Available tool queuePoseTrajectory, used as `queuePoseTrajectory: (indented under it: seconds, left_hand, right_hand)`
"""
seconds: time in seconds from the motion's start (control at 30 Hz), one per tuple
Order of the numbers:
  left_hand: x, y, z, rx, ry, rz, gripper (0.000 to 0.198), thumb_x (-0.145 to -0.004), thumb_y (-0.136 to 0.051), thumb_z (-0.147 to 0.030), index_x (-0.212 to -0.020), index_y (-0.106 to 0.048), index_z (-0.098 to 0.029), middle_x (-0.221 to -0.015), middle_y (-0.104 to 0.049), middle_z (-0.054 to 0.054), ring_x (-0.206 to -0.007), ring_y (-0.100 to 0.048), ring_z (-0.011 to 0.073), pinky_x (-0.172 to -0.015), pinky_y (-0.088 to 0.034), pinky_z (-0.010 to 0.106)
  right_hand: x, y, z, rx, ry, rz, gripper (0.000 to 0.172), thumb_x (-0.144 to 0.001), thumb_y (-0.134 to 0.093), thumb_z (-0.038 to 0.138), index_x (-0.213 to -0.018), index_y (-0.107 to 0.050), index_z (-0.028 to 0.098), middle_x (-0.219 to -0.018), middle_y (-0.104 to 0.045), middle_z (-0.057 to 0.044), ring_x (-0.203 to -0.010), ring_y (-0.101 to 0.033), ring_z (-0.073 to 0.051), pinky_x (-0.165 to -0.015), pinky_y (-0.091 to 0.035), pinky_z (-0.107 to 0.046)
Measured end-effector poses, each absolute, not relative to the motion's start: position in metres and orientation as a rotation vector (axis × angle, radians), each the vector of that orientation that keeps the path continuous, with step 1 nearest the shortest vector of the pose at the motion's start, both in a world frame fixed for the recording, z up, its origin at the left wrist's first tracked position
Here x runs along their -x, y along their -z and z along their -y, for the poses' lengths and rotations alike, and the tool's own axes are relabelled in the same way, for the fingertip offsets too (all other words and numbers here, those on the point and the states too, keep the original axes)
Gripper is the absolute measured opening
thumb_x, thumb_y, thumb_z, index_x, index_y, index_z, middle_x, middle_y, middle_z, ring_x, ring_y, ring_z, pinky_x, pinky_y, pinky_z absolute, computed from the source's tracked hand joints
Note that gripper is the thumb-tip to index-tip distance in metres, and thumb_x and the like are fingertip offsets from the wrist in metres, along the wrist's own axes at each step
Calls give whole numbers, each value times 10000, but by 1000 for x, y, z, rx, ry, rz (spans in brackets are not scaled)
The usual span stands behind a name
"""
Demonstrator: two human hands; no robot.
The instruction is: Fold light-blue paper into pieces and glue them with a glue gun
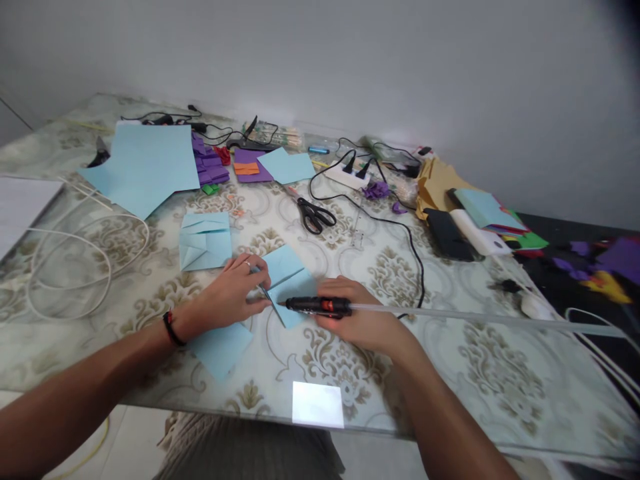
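My right hand (353, 313) is wrapped round a black and orange hot glue gun (320, 306), with a long clear glue stick (450, 315) sticking out of its back. The gun's nozzle points left and sits at a folded light blue paper (293, 280). At that paper's left edge, my left hand (243, 283) pinches a raised flap between thumb and fingers. Another folded blue paper (207, 240) lies just beyond my left hand. A flat blue piece (223, 347) rests partly under my left wrist. Whether glue is on the paper, I cannot tell.
Black-handled scissors (315, 213) lie beyond the folded paper. A white power strip (349, 175) has a black cable (415, 247) looping toward the right. Large blue sheets (150, 160) and purple paper (210, 160) lie at the back left. A coiled white cable (107, 260) is at left, a black phone-like object (447, 233) at right.
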State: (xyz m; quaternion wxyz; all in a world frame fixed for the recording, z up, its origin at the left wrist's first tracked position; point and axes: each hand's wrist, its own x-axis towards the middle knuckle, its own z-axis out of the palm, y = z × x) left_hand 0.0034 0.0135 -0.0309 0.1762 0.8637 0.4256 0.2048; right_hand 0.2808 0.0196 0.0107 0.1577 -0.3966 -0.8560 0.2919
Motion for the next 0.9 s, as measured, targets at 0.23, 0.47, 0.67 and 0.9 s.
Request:
queuePoseTrajectory:
  seconds: [0.23, 0.47, 0.67, 0.9]
  left_hand:
    - [-3, 30, -14, -2454, -604, -1190, 173, -870, -755, -252, -1007, -659, -206, -1215, -602, 109, -1212, -541, 309, -1047, -450, 492]
    - [-3, 29, -14, -2451, -580, -1196, 159, -871, -753, -242, -991, -658, -198, -1207, -595, 113, -1201, -541, 306, -1059, -445, 503]
    - [-3, 28, -14, -2446, -578, -1194, 157, -875, -751, -244, -995, -659, -198, -1205, -589, 113, -1203, -540, 302, -1075, -437, 504]
    - [-3, 27, -15, -2444, -567, -1196, 151, -883, -746, -251, -994, -659, -196, -1207, -583, 113, -1206, -536, 303, -1095, -427, 520]
  right_hand:
    - [-286, -19, -18, 1163, -864, 2546, 284, -733, -673, 109, -610, -441, 215, -633, -564, 31, -684, -559, -174, -754, -413, -312]
    - [-292, -27, -17, 1218, -979, 2622, 268, -749, -659, 125, -624, -438, 212, -644, -560, 26, -669, -514, -165, -732, -392, -309]
    - [-301, -28, -15, 1342, -1058, 2590, 170, -768, -671, 208, -680, -526, 207, -714, -595, -1, -759, -559, -199, -755, -414, -316]
    - [-307, -27, -16, 1396, -1077, 2568, 121, -769, -675, 240, -702, -578, 212, -723, -616, -6, -761, -577, -209, -728, -421, -312]
